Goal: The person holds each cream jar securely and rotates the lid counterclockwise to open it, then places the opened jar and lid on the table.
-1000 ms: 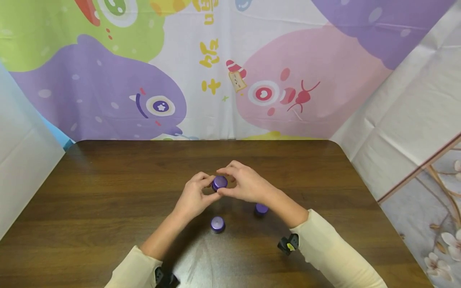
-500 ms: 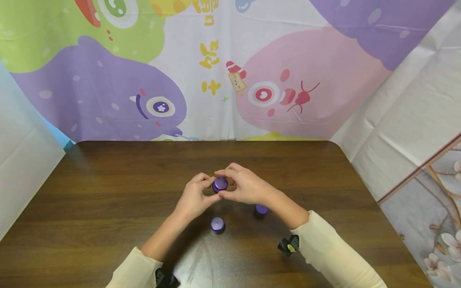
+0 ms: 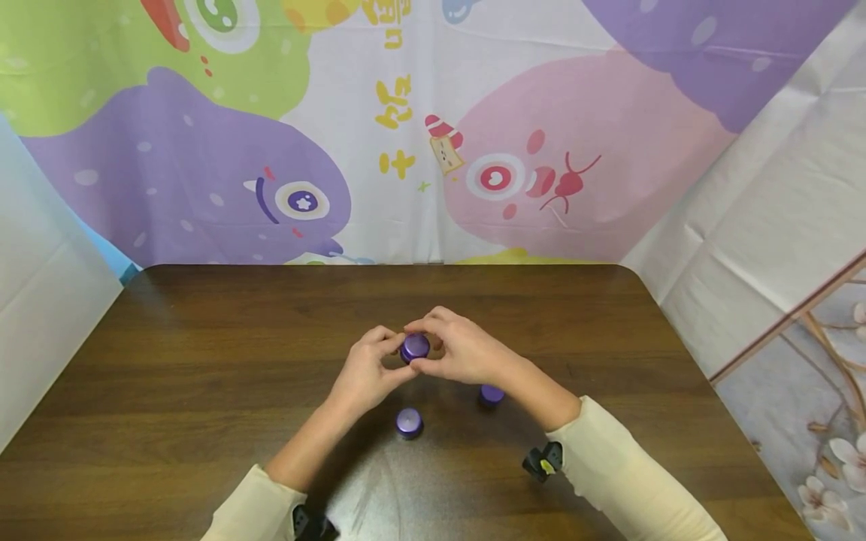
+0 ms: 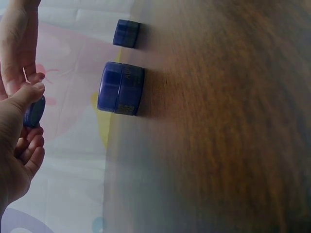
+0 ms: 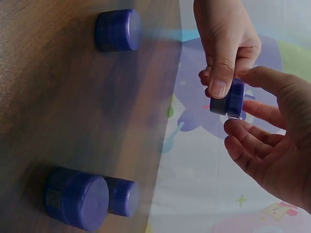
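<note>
A small purple screw-top jar (image 3: 415,347) is held up over the table between both hands. My left hand (image 3: 365,370) grips its darker body, with the thumb (image 5: 221,80) across the side. The right hand (image 3: 467,349) has forefinger and thumb curled round the lid (image 5: 236,98). A narrow gap shows between lid and body in the right wrist view. Nearer to me on the table stands a second purple jar (image 3: 409,422), upright with its lid on. Beside the right forearm is another jar (image 3: 492,394), partly covered by that arm.
The right wrist view has a larger jar (image 5: 77,199) with a smaller one (image 5: 122,196) right behind it, and a separate jar (image 5: 116,30) at the top. All stand on the brown wooden table (image 3: 203,361). A printed cartoon cloth (image 3: 406,210) hangs behind the far edge.
The held jar has shifted very slightly toward me and to the right. The right forefinger has come down a little closer to the lid. The standing jars have kept their places.
</note>
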A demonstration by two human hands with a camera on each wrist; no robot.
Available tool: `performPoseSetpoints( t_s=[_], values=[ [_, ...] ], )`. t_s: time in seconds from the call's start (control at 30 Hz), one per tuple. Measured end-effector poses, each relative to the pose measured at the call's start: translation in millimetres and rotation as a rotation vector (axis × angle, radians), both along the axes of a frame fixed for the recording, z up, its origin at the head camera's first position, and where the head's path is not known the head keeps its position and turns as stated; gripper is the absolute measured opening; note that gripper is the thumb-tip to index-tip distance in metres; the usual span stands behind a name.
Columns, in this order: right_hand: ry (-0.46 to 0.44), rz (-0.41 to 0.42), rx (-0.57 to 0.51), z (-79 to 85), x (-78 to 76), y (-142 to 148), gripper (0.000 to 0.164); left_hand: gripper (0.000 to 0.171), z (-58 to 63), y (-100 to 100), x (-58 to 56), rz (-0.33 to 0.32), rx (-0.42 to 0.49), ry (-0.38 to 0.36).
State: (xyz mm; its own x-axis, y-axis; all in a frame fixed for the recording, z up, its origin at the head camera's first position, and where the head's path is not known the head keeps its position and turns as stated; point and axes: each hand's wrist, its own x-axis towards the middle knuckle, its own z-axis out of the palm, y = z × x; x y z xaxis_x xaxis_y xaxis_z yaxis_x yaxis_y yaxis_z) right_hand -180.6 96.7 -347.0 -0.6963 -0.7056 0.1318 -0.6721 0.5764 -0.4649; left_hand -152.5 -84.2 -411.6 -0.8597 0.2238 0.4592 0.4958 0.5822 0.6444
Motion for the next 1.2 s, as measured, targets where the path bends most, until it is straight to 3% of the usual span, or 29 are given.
performPoseSetpoints(
  t_s=[0.17, 0.43, 0.7, 0.93, 1.2],
  values=[
    [0.011, -0.047, -0.007, -0.3, 0.1, 0.9, 0.038, 0.044, 0.4, 0.9, 0.7, 0.004, 0.006, 0.000],
    [-0.005, 0.030, 0.003, 0.0, 0.1, 1.4, 0.040, 0.043, -0.3, 0.7, 1.8, 0.004, 0.002, 0.003],
    [0.039, -0.039, 0.008, 0.0, 1.1, -0.2, 0.035, 0.045, -0.9, 0.3, 3.2, 0.021, 0.006, -0.001],
    [-0.019, 0.023, 0.016, -0.2, 0.9, 1.4, 0.036, 0.044, -1.4, 2.1, 4.0, 0.029, 0.051, -0.037],
    [-0.014, 0.017, 0.008, 0.5, 0.7, 0.8, 0.040, 0.043, -1.1, 2.9, 2.9, 0.025, 0.114, -0.053]
  ],
)
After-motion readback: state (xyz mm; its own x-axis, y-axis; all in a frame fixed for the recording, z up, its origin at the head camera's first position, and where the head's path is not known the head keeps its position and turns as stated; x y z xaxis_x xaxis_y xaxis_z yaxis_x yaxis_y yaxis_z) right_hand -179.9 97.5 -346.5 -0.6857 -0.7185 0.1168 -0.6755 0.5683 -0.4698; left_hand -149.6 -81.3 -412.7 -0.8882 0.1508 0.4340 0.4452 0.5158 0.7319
